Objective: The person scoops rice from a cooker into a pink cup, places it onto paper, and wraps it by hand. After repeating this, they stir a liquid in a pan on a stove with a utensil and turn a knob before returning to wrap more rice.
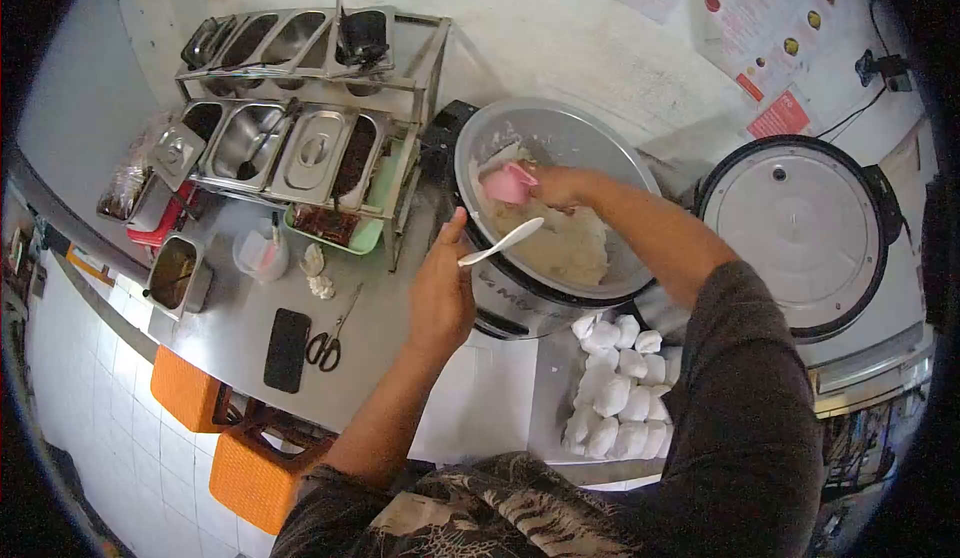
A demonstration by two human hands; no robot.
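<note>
while the right hand is closed around the pink scoop, its forearm crosses the pot from 4 o'clock and hides part of the rice. the scoop is inside the pot, toward 10 o'clock, above the rice. the left hand, fingers pointing up, holds the white spoon; the spoon's far end overlaps the pot's near wall at 8 o'clock, though how the fingers grip it is hard to see. from the pot, the rack of steel trays stands at 9 to 10 o'clock, with the green tray under it. the tub is near 9 o'clock; the phone and scissors lie side by side at 8. paper lies at 7 o'clock, white bundles at 5, partly behind the dark sleeve. the round lid is at 3 o'clock.
</note>
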